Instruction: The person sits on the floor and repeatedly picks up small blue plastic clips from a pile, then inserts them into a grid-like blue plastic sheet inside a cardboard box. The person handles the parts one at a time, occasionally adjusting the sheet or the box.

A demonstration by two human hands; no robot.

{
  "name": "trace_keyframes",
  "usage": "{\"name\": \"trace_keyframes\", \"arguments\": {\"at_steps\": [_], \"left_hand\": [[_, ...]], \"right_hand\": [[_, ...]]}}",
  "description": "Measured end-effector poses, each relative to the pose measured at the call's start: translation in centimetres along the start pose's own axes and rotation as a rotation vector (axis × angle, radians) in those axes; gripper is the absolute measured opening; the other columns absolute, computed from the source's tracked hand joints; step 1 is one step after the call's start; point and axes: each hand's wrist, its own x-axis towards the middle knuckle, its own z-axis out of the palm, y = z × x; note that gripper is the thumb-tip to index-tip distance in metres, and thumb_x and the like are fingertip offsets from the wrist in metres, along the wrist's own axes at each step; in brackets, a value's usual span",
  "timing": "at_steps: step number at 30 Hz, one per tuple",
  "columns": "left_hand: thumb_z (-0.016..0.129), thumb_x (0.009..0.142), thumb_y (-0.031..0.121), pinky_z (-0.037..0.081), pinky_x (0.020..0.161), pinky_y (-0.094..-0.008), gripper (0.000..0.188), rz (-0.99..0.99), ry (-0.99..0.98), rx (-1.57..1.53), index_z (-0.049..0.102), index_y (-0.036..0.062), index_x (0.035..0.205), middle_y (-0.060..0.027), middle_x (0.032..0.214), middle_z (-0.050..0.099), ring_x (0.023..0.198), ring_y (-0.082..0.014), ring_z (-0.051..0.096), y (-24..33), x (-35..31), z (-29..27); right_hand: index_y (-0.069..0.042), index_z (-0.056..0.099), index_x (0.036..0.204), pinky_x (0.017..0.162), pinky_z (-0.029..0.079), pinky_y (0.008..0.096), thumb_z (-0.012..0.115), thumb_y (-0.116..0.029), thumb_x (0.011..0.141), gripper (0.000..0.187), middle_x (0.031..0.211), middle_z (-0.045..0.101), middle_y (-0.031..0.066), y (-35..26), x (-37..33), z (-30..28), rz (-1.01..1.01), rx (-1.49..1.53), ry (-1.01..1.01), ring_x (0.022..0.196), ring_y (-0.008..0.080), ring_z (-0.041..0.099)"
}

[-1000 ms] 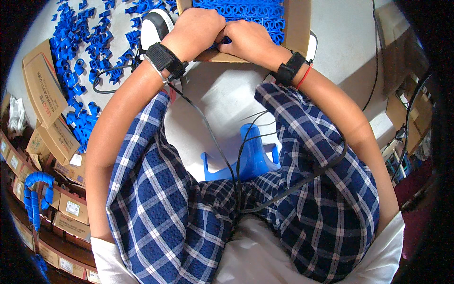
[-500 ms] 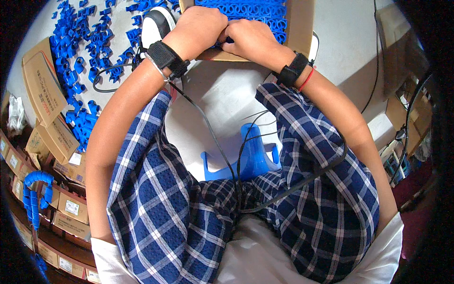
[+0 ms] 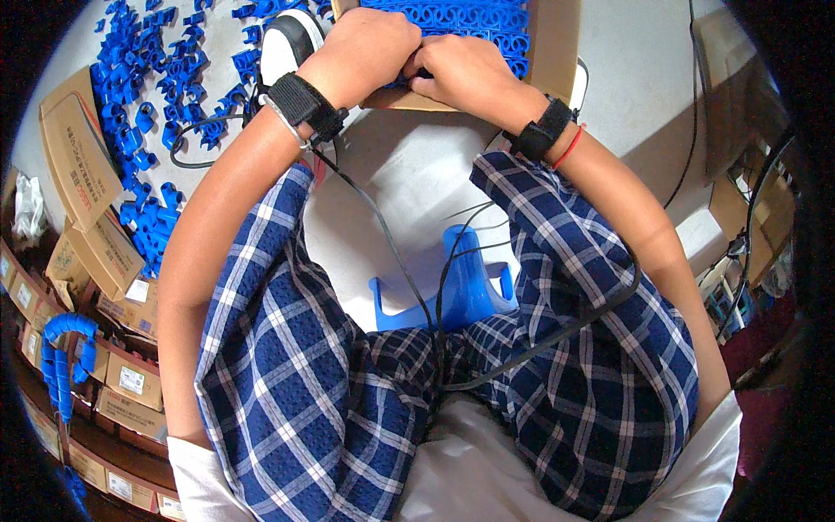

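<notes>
An open cardboard box (image 3: 555, 52) stands in front of me, packed with neat rows of blue plastic pipe clips (image 3: 470, 19). Over its near left corner, my left hand (image 3: 370, 50) is closed, with its back toward me and its fingertips hidden. My right hand (image 3: 467, 73) is closed beside it, fingers curled and thumb bent inward, at the near edge of the rows. The two hands meet at the fingers. Whatever they pinch between them is too small and covered to make out.
Loose blue clips (image 3: 130, 87) lie scattered on the floor at the left. Flattened cardboard flaps (image 3: 80, 161) and stacked cartons (image 3: 130, 383) stand nearer on that side. A blue plastic stool (image 3: 470, 287) shows between my legs. Black cables (image 3: 383, 222) run from my wrists across my lap.
</notes>
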Motion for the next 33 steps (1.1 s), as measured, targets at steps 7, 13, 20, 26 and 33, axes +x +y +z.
{"name": "trace_keyframes", "arguments": {"at_steps": [7, 13, 20, 26, 33], "left_hand": [[0.066, 0.070, 0.005, 0.056, 0.066, -0.0405, 0.005, 0.004, 0.021, 0.020, 0.069, 0.0066, 0.073, -0.0155, 0.072, 0.067, 0.073, -0.0314, 0.069, 0.1, -0.1, 0.0], [0.065, 0.072, 0.006, 0.056, 0.065, -0.0400, 0.006, 0.022, 0.045, 0.008, 0.070, 0.0073, 0.074, -0.0152, 0.073, 0.068, 0.073, -0.0305, 0.069, 0.0, -0.1, 0.1], [0.064, 0.074, 0.008, 0.056, 0.064, -0.0401, 0.006, 0.027, 0.057, 0.032, 0.070, 0.0079, 0.074, -0.0146, 0.072, 0.067, 0.072, -0.0303, 0.069, 0.1, -0.1, 0.1], [0.063, 0.074, 0.009, 0.056, 0.063, -0.0403, 0.007, 0.041, 0.076, 0.036, 0.070, 0.0078, 0.074, -0.0144, 0.071, 0.067, 0.070, -0.0305, 0.069, -0.1, -0.2, 0.2], [0.063, 0.078, 0.014, 0.056, 0.062, -0.0398, 0.009, 0.014, 0.037, 0.017, 0.070, 0.0101, 0.077, -0.0132, 0.073, 0.067, 0.071, -0.0297, 0.069, -0.1, 0.0, 0.3]], "right_hand": [[-0.015, 0.074, 0.087, 0.066, 0.056, 0.0447, 0.065, -0.022, 0.077, 0.014, 0.078, 0.069, 0.0141, 0.5, 0.2, 0.8, 0.012, 0.039, 0.007, 0.075, 0.0335, 0.068], [-0.017, 0.075, 0.088, 0.067, 0.056, 0.0442, 0.066, -0.023, 0.077, 0.015, 0.077, 0.069, 0.0143, 0.5, 0.4, 0.9, 0.054, 0.048, -0.031, 0.074, 0.0335, 0.068], [-0.019, 0.076, 0.088, 0.068, 0.056, 0.0446, 0.067, -0.025, 0.077, 0.015, 0.077, 0.069, 0.0139, 0.4, 0.3, 0.9, 0.078, 0.078, -0.022, 0.075, 0.0321, 0.069], [-0.019, 0.076, 0.088, 0.068, 0.056, 0.0446, 0.068, -0.028, 0.077, 0.017, 0.079, 0.070, 0.0133, 0.8, 0.3, 1.4, 0.091, 0.118, -0.017, 0.076, 0.0319, 0.069], [-0.017, 0.075, 0.091, 0.069, 0.056, 0.0457, 0.068, -0.032, 0.078, 0.021, 0.080, 0.070, 0.0148, 1.6, 0.2, 2.0, 0.099, 0.170, 0.025, 0.077, 0.0334, 0.068]]}}
